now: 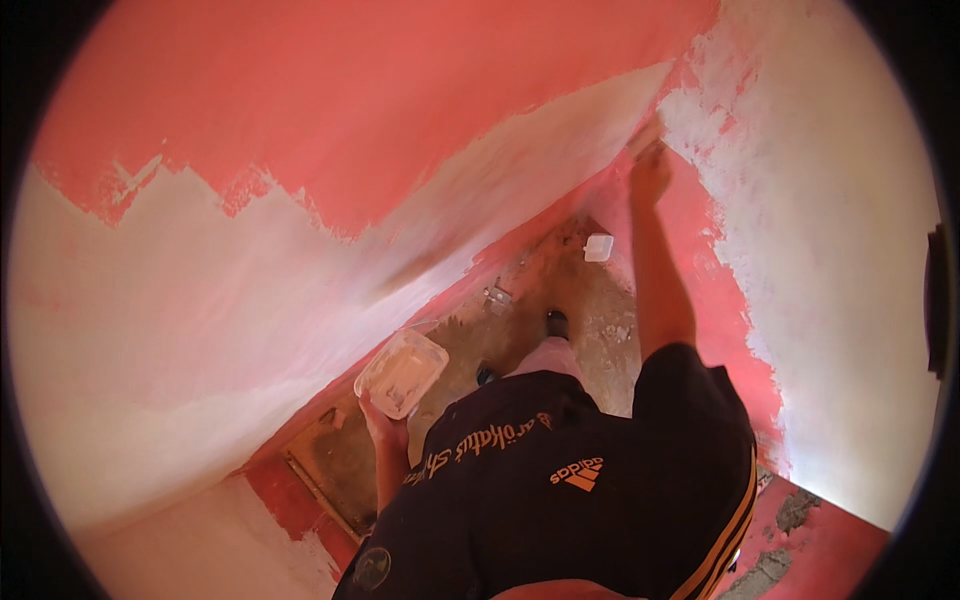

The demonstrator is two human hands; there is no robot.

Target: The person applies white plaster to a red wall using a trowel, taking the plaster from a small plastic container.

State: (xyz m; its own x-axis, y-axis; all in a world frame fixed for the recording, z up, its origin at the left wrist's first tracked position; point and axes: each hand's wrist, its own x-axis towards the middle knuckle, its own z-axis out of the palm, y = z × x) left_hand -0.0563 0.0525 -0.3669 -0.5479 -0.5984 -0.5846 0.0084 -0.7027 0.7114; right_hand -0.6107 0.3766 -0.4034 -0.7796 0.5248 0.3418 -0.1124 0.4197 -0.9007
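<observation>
My right hand is raised at the inside corner where two walls meet, closed on a paintbrush whose head is against or very close to the wall; its bristles are blurred. My left hand grips a translucent rectangular plastic container by its near side, low beside the left wall, with pale residue inside. The left wall is coral pink above a ragged edge and whitish below. The right wall is whitish, with an irregular pink band along the corner side.
A small white square container lies on the dirty brown floor in the corner, near a small grey object and scattered debris. My dark shoe stands between the walls. At lower right, grey rough patches show on a pink surface.
</observation>
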